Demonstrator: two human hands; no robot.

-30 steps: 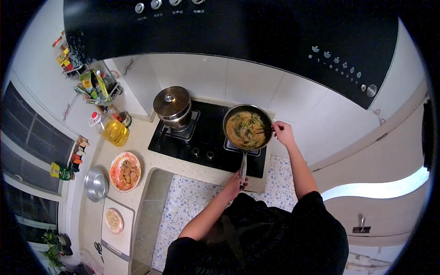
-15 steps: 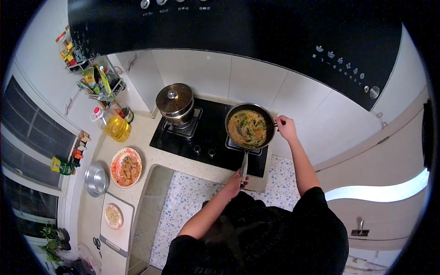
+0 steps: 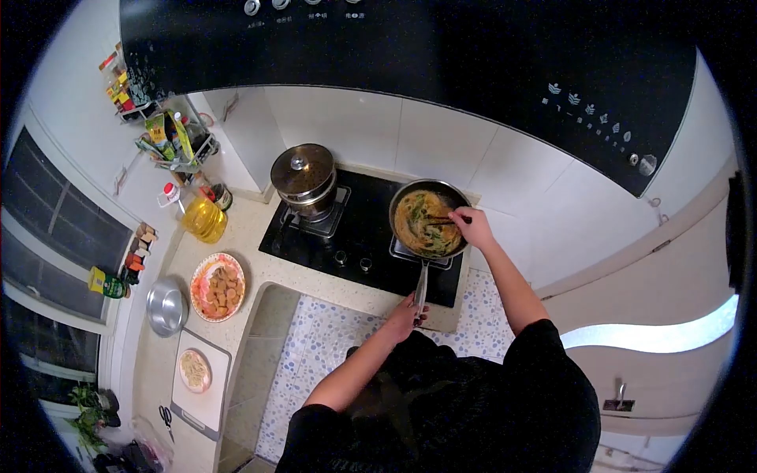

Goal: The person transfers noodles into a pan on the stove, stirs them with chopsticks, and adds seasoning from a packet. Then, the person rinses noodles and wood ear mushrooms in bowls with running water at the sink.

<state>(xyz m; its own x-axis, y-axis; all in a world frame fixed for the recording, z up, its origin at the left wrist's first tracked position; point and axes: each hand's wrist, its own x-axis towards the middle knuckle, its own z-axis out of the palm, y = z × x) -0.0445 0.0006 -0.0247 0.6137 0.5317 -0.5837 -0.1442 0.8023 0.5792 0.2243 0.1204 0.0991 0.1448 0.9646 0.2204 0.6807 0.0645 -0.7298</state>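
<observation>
A frying pan (image 3: pixel 423 294) stands on the right burner, and my left hand (image 3: pixel 404 317) is closed around its long metal handle. Noodles (image 3: pixel 415 224) with green vegetable strips lie in sauce inside it. Over the pan's right rim, my right hand (image 3: pixel 473 226) grips dark chopsticks (image 3: pixel 443 220), whose tips reach into the noodles near the middle. The exact finger placement on the chopsticks is too small to make out.
A lidded steamer pot (image 3: pixel 306 175) occupies the left burner of the black gas stove (image 3: pixel 315 253). Leftward stand an oil bottle (image 3: pixel 203 221), a plate (image 3: pixel 196 272) of brown pieces, a metal bowl (image 3: pixel 165 307) and a cutting board (image 3: pixel 215 423) bearing a small dish. Low overhead hangs a range hood (image 3: pixel 441 55).
My right hand has moved left from beside the pan to over its right edge, carrying the chopsticks farther into the noodles. My left hand keeps its grip on the handle.
</observation>
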